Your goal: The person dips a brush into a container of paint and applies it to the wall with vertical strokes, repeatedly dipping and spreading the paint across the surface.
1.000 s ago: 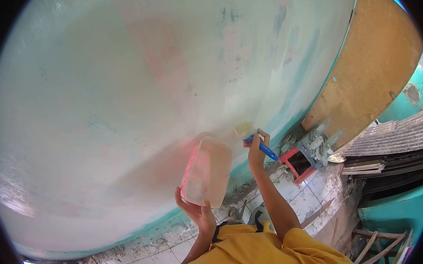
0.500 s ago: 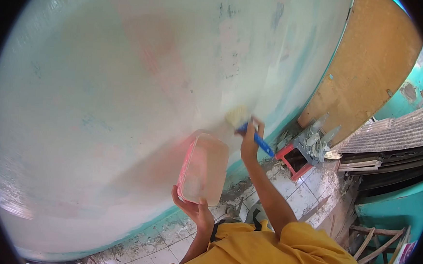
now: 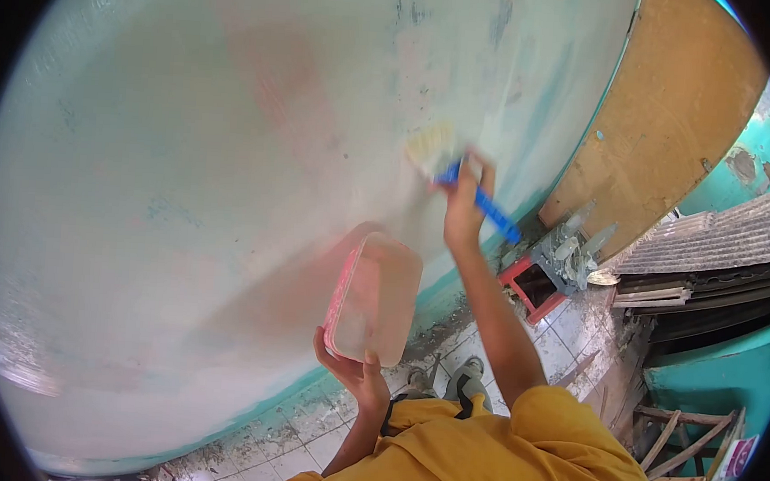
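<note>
My left hand [image 3: 355,375] grips the lower edge of a pink rectangular tub [image 3: 372,301], tilted so its pale inside shows. My right hand [image 3: 469,197] is wrapped round the blue handle of a wide paintbrush [image 3: 496,216]. The brush's cream bristles point up and left, close to the whitish wall [image 3: 188,140]; whether they touch it is blurred. Pink and teal patches show through the wall's pale coat.
A red and grey stool [image 3: 536,285] with plastic bottles on it stands at the right by an orange-brown board [image 3: 667,99]. Stacked corrugated sheets [image 3: 711,238] and a wooden frame [image 3: 685,448] are further right. White floor tiles [image 3: 319,448] run below.
My right hand has moved up along the wall with the brush. The tub in my left hand has shifted slightly upward. More of my feet shows below.
</note>
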`<move>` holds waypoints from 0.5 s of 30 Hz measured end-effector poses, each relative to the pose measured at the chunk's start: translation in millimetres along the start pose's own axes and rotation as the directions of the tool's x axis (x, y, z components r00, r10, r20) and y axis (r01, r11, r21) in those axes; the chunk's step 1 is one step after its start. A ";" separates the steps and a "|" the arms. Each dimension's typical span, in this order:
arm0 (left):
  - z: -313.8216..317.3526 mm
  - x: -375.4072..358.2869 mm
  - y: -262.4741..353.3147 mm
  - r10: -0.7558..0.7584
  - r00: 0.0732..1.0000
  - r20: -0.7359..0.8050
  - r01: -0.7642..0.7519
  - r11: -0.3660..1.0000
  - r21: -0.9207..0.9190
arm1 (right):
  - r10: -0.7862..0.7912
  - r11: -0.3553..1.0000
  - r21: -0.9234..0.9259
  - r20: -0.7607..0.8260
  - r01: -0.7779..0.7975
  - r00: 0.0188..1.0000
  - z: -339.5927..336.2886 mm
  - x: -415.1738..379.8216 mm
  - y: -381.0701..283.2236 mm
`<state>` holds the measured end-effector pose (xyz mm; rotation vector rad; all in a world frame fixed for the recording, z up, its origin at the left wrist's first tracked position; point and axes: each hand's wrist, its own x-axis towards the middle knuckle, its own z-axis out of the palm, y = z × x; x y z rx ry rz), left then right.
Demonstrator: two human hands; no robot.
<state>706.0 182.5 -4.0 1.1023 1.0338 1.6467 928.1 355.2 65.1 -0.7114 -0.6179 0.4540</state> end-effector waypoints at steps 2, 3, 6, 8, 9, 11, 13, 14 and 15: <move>-1.7 -0.6 -1.7 0.033 0.999 0.006 -0.033 0.999 0.013 | 0.145 0.985 -0.080 -0.090 -0.153 0.985 -52.3 -52.4 57.3; -0.5 0.5 -3.8 0.032 0.999 -0.001 -0.032 0.999 0.015 | 0.230 0.957 -0.151 -0.119 -0.247 0.966 -74.1 -66.5 68.3; -4.5 2.0 -6.3 0.036 0.999 0.026 -0.037 0.999 0.032 | 0.227 0.940 -0.249 -0.051 -0.232 0.973 -92.9 -73.0 47.0; -4.9 2.4 -7.4 0.078 0.995 0.067 -0.082 0.995 0.054 | 0.191 0.947 -0.254 -0.056 -0.199 0.980 -80.4 -68.6 6.1; -2.4 3.2 -6.0 0.068 0.996 0.060 -0.072 0.996 0.059 | 0.176 0.959 -0.229 0.032 -0.164 0.984 -69.1 -63.0 -24.3; -0.3 2.6 -0.9 0.079 0.993 0.088 -0.083 0.995 0.046 | 0.169 0.967 -0.210 0.118 -0.142 0.978 -58.1 -62.5 -67.9; 0.4 0.7 -1.9 0.099 0.991 0.094 -0.106 0.992 0.072 | 0.266 0.897 -0.420 0.261 -0.139 0.928 -58.3 -75.3 -93.9; 3.2 -0.1 -3.1 0.132 0.986 0.106 -0.142 0.986 0.092 | 0.338 0.873 -0.456 0.311 -0.173 0.888 -63.6 -81.7 -95.6; 3.8 -2.2 -3.9 0.128 0.987 0.101 -0.137 0.986 0.090 | 0.342 0.870 -0.461 0.312 -0.173 0.886 -64.7 -81.7 -96.0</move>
